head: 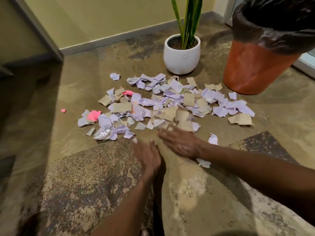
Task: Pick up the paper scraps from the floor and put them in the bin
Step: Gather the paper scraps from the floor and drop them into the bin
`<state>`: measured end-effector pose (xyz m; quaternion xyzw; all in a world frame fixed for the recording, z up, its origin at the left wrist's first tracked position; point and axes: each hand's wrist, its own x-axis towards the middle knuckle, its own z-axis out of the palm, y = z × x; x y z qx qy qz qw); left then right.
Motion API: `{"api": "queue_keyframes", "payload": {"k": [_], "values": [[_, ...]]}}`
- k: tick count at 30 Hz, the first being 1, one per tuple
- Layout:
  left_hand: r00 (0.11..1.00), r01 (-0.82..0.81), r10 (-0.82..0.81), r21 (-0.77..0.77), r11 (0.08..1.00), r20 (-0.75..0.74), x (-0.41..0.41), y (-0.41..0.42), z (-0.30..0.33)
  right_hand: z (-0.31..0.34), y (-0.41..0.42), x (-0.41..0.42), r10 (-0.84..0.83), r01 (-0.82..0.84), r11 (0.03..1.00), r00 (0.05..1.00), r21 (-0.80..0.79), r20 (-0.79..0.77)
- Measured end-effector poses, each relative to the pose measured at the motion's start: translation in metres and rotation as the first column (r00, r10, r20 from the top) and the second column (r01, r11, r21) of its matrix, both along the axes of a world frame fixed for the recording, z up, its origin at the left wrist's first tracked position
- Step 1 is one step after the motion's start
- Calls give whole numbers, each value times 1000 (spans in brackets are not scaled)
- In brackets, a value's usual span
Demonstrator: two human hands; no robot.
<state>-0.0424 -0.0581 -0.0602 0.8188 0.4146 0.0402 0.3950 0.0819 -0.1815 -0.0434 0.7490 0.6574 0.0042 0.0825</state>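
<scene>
A wide heap of paper scraps (170, 103), lilac, brown and pink, lies on the brown carpet in the middle of the view. An orange bin (255, 68) with a black liner stands at the upper right, just beyond the heap. My right hand (180, 142) is flat and blurred at the heap's near edge, fingers spread, touching the closest brown scraps. My left hand (148, 155) lies beside it, fingers apart, holding nothing. One lilac scrap (213, 139) sits alone by my right wrist, and a white scrap (203, 163) shows under my right forearm.
A white pot (181, 57) with a tall green plant stands behind the heap, left of the bin. A crumpled foil piece (103, 134) lies at the heap's near left. A small pink scrap (63, 110) lies apart on the left. The wall and skirting run along the back.
</scene>
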Motion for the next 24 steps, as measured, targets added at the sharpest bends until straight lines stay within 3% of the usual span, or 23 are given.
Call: {"api": "queue_keyframes", "payload": {"k": [2,5,8,11,13,17,20,24], "values": [[967,151,-134,-65,986,216,24,-9,13,16,-11,20,-149,150,989,989,21,-24],[934,32,-20,-27,999,356,35,-10,29,30,-31,26,-146,147,988,989,36,-36],[981,-19,-4,115,993,192,9,-10,16,14,-58,-3,70,-67,997,996,49,-63],[990,105,-88,165,981,-106,-17,-28,-5,-13,-97,-31,278,-283,957,958,-60,-73],[954,249,-214,156,956,-211,-17,-43,-8,-20,-116,-27,286,-290,953,957,-90,-53],[788,616,-606,137,776,-109,19,-49,7,-1,-121,23,31,-29,998,999,-47,30],[756,651,-653,147,745,-38,61,-35,38,27,-110,59,-106,105,994,989,16,98],[731,648,-682,317,692,-6,99,-2,91,43,-92,67,-42,43,999,981,-2,188]]}}
